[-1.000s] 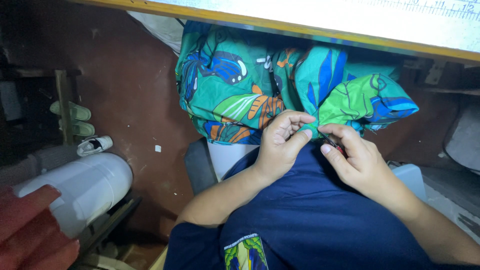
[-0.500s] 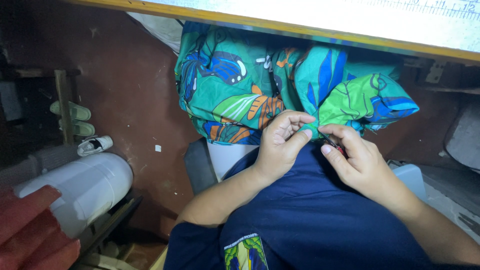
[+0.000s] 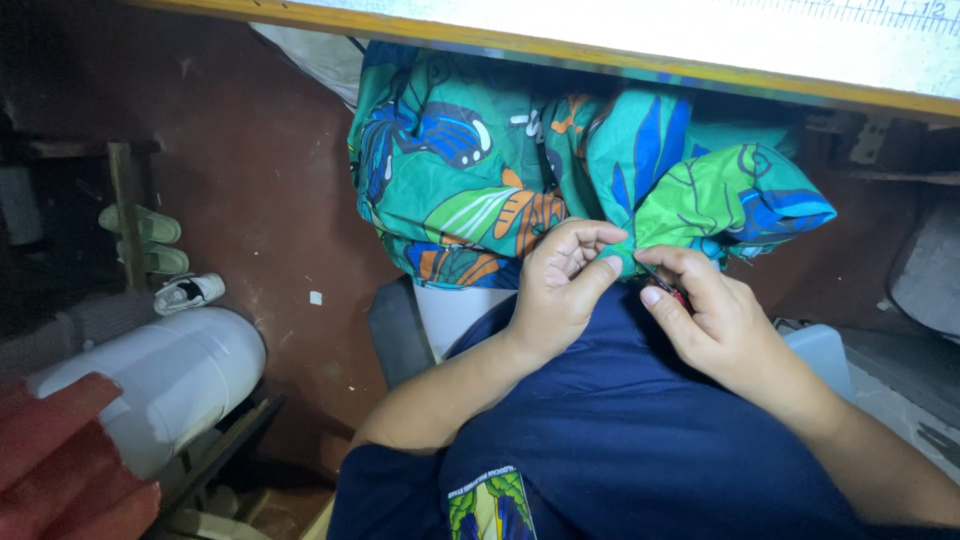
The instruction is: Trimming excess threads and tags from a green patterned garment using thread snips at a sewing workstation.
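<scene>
Printed leaf-pattern fabric (image 3: 470,190), hanging from under the surface (image 3: 600,60) edge onto the lap, looks light, soft and floppy, best pinched at a fold: left hand (image 3: 560,290) pinches its edge, right hand (image 3: 715,320) clenches a small red-handled tool (image 3: 668,288) against it.

Strong light falls from above onto the pale tabletop (image 3: 640,30), which is washed out by glare. The space beneath it is left dim, and the floor (image 3: 250,200) at the left is lost in deep shadow. The printed fabric (image 3: 480,170) is rendered sharply; the corners are slightly soft.
</scene>
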